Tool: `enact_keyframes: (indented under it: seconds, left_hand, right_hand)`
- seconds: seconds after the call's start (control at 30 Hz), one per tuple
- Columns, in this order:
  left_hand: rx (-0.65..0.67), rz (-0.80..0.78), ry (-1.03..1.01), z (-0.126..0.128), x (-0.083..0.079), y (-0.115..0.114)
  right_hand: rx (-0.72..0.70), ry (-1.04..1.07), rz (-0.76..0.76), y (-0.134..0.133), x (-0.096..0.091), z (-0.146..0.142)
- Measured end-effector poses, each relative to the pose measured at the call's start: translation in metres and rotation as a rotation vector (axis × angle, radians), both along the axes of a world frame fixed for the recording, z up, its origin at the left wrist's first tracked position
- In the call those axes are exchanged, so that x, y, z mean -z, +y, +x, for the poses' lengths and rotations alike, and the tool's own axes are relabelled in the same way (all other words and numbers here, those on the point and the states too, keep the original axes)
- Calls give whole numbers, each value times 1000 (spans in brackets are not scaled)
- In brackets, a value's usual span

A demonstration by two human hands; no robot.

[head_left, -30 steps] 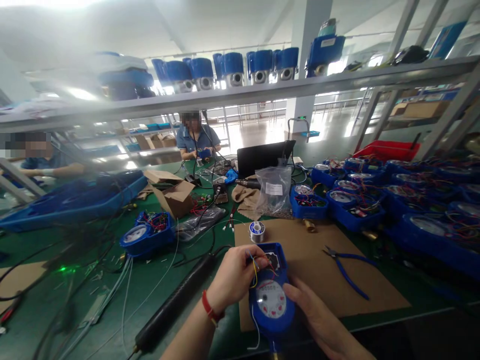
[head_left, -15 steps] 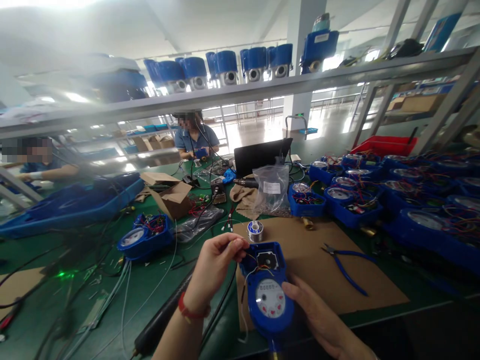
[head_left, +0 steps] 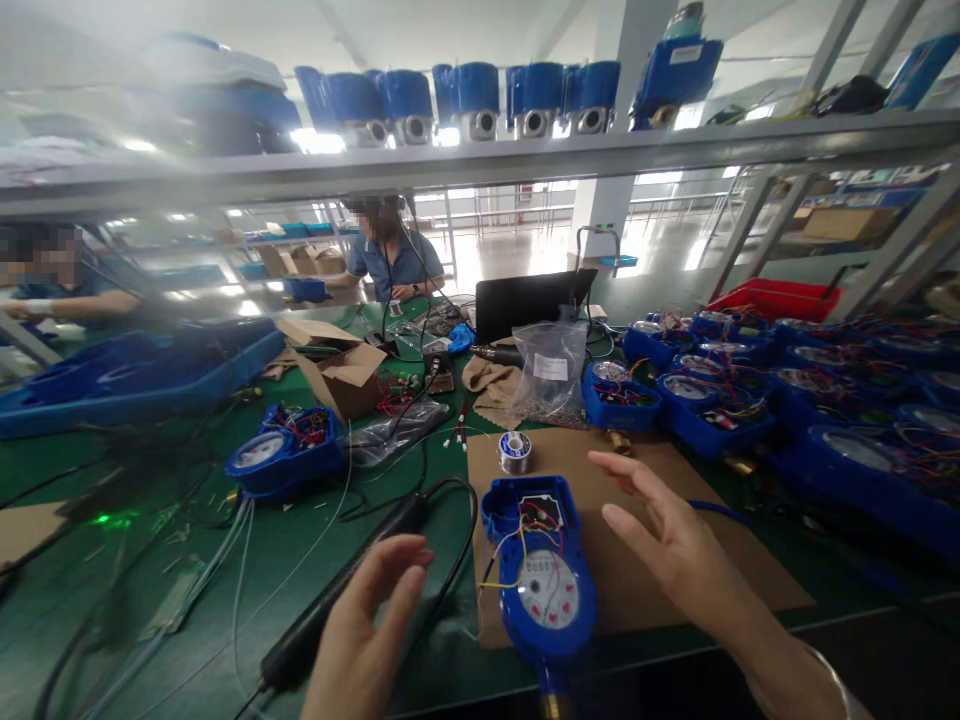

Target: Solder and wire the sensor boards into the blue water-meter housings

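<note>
Meter body (head_left: 538,570) – a blue water meter, dial facing up – lies loose on the brown cardboard sheet (head_left: 750,570), held by neither of your hands. Your left hand (head_left: 367,625) and right hand (head_left: 675,545) hang open on either side of it, fingers spread and clamped on nothing. The left is near the black soldering iron (head_left: 394,520), and the right is just off the meter's upper corner.

As far as the view shows, much of the wiring looks done: thin yellow and red leads (head_left: 510,560) run from the small open compartment (head_left: 541,512) down across the face, beside the dial (head_left: 549,590). What looks left is the finishing: you have no cover on that compartment, and the leads lie loose rather than tucked away. Whether each joint is sound is too small to tell from here.

The brass fitting (head_left: 553,705) points toward you at the near end. Just beyond the meter sits a spool of solder wire (head_left: 514,452), and off to the right are blue trays of wired meters (head_left: 712,425).
</note>
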State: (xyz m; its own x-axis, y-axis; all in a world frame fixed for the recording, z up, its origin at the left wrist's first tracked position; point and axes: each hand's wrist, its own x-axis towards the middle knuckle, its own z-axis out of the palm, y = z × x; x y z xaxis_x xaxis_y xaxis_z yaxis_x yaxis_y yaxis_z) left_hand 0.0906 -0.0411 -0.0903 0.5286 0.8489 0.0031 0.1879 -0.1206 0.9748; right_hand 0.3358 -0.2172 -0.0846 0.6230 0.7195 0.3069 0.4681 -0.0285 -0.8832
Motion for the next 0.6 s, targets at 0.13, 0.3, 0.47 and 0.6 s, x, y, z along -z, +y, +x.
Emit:
enact_keyframes:
  seconds: [0.13, 0.3, 0.47, 0.6]
  left_hand:
    - [330, -10, 55, 19, 11, -20]
    - [384, 174, 139, 27, -13, -27]
    - [428, 160, -5, 29, -51, -8]
    - [368, -130, -409, 42, -58, 14]
  right_hand:
    - [-352, -305, -217, 28, -53, 6]
    - [-615, -535, -375, 64, -77, -4]
    - [-823, -430, -454, 90, -85, -13]
    - [-880, -225, -427, 102, -89, -11]
